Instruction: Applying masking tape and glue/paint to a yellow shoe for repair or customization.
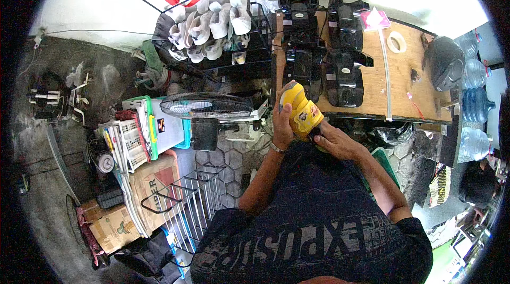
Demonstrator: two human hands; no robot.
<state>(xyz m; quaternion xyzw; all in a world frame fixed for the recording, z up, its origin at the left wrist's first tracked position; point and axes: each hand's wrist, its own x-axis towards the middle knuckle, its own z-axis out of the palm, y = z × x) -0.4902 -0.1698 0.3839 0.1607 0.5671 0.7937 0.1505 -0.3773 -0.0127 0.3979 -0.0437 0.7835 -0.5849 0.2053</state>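
A soft yellow item [306,117] with a printed patch and a greyish end is held up before my chest; its exact kind I cannot make out. My left hand [282,128] is wrapped along its left side, thumb against the yellow surface. My right hand [338,141] grips its lower right end, by a small dark part, with the thumb on top. Both hands are closed on the same item. Just beyond it, several glossy black devices [344,79] stand on the wooden table.
A fan [206,105] lies left of my hands, near a black bin [205,134]. Further left are a white basket [128,145] and cardboard boxes [154,191]. A metal rack [204,199] stands nearer. A tape roll [396,42] and dark bag [445,62] lie on the table [372,104].
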